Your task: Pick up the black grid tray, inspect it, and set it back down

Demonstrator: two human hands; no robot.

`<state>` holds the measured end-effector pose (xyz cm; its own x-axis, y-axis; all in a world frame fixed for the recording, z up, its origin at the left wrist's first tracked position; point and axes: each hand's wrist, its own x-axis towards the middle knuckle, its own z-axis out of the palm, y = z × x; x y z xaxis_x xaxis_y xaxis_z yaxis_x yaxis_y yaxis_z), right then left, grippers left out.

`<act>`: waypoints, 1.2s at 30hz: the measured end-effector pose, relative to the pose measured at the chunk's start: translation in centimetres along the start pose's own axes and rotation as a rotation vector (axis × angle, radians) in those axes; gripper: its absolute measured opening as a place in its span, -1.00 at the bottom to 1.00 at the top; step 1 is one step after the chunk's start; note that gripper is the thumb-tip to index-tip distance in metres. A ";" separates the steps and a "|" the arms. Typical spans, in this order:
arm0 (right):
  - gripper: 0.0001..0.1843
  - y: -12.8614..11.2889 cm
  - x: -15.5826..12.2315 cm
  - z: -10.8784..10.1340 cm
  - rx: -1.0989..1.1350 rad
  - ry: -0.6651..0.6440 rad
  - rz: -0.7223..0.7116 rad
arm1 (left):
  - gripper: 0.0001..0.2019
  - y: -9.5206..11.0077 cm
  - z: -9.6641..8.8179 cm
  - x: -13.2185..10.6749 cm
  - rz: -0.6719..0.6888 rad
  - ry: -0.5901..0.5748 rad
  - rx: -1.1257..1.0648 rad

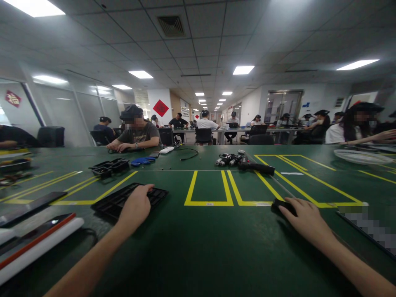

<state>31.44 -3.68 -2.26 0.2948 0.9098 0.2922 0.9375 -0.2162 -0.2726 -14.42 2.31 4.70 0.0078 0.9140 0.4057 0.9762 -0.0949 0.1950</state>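
My left hand (pixel 135 209) lies over a flat black compartment tray (pixel 111 203), fingers curled at its right part. The tray sits slightly skewed on the green table, and my hand hides part of its compartments. On the right, my right hand (pixel 305 219) is closed around a small dark object (pixel 281 206) just below a yellow-taped outline; its kind is not clear. Beyond that hand rests a black-handled tool (pixel 256 167) beside a bundle of black cables with silvery ends (pixel 228 159).
Yellow tape outlines (pixel 209 203) mark the green table (pixel 198 247). Black bins (pixel 109 167) and a blue item (pixel 142 161) lie back left. Long dark and white items (pixel 43 243) lie near left. A person (pixel 139 132) sits opposite; a clear plate (pixel 361 157) lies right.
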 end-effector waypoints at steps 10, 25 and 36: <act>-0.33 0.8 0.3 1.5 -0.028 0.093 -0.091 | -0.36 8.1 3.8 -7.8 0.600 -0.377 -0.465; -0.29 0.9 0.3 1.5 0.041 0.051 -0.030 | -0.53 3.0 4.3 -2.5 0.262 -0.216 -0.120; -0.26 0.3 0.1 1.1 0.043 0.038 -0.023 | -0.75 4.0 3.4 -3.1 0.240 -0.324 0.133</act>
<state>31.56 -3.24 -3.30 0.2807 0.8999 0.3337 0.9356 -0.1788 -0.3045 -9.77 0.38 1.22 0.2856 0.9508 0.1198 0.9576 -0.2880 0.0032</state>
